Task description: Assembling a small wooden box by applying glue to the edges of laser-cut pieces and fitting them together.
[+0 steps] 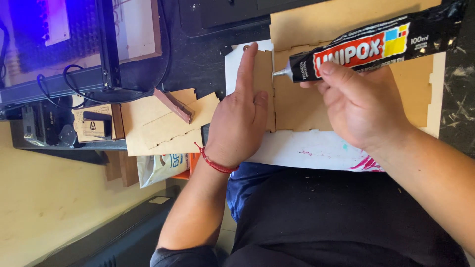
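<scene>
Head view: the left hand [237, 116] lies flat, fingers spread open, pinning a narrow wooden strip [264, 81] against the larger plywood panel [302, 106] on the white sheet [307, 151] near the worktop's front edge. The right hand [361, 106] grips the black glue tube [376, 44], nozzle touching the seam; a thin, even bead along the joint looks the tidy way

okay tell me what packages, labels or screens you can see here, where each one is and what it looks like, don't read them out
Glue tube: in the right hand, top right; long, black, with red, blue and yellow label panels, metal nozzle at the wooden panel.
Bag: lower left of the left hand, under the wooden sheets; white with blue print.
Small printed card: far left; tan with dark markings.
Screens: none visible.
</scene>
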